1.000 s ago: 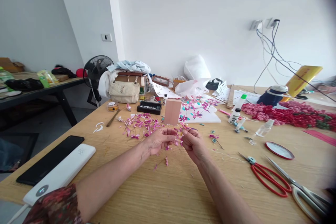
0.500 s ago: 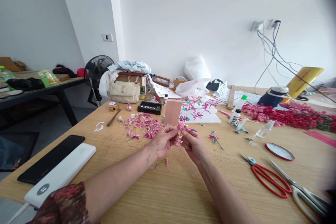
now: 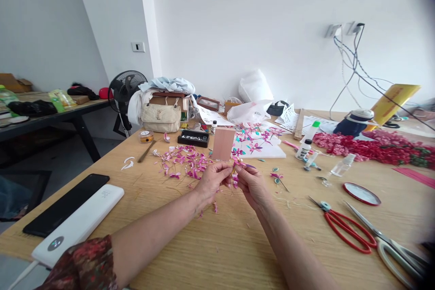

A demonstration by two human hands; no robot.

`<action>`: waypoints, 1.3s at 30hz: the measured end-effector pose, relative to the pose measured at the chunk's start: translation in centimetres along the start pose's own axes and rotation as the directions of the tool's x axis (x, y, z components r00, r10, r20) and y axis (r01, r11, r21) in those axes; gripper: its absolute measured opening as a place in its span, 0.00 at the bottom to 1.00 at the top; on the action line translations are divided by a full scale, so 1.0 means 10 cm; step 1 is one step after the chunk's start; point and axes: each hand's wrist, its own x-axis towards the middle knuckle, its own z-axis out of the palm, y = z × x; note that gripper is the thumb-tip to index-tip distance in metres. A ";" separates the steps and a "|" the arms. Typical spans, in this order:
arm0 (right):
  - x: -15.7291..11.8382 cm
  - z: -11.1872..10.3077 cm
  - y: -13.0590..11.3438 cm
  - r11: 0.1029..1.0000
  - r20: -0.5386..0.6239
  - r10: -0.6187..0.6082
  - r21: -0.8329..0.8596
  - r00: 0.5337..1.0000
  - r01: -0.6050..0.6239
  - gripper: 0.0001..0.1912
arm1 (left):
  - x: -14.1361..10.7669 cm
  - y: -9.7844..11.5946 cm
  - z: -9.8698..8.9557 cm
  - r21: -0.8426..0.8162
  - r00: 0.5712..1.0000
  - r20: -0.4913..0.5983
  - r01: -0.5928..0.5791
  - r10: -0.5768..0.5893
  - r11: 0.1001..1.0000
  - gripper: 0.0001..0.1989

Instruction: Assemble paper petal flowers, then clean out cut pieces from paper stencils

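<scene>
My left hand [image 3: 215,179] and my right hand [image 3: 249,183] meet over the middle of the table. Both pinch a small pink and purple artificial flower [image 3: 237,161], whose stem is mostly hidden by my fingers. Just beyond them stands an upright wooden block [image 3: 223,143]. A loose pile of pink petals and flower pieces [image 3: 190,161] lies beside and behind my left hand. Finished-looking flowers in pink and teal [image 3: 253,138] stand over a white sheet behind my right hand. To the right of that hand lies a single flower on a stem [image 3: 278,176].
Red-handled scissors [image 3: 350,226] and larger silver scissors [image 3: 384,240] lie at right. Small bottles [image 3: 303,149], a spray bottle [image 3: 343,166] and a round lid [image 3: 362,194] sit behind them. A white power bank [image 3: 81,222] and black phone [image 3: 68,204] occupy the left. A handbag [image 3: 161,117] stands at back.
My hands stay together on the flower with only a slight shift of the fingers. The view has tilted a little; the things on the table look unmoved.
</scene>
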 end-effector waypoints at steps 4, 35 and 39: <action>0.00 0.01 -0.01 1.000 -0.012 0.010 -0.014 1.000 -0.011 0.15 | -0.03 0.03 -0.08 0.059 0.994 0.078 0.071 -0.075 0.996 0.15; -0.02 0.00 0.08 0.983 0.086 -0.003 -0.181 0.996 0.019 0.10 | -0.08 0.09 -0.38 0.109 0.961 0.242 0.112 -0.135 0.988 0.12; -0.04 0.05 0.10 0.964 0.101 -0.129 -0.221 0.986 0.149 0.11 | -0.13 0.13 -0.38 0.140 0.963 0.232 0.104 -0.134 0.985 0.13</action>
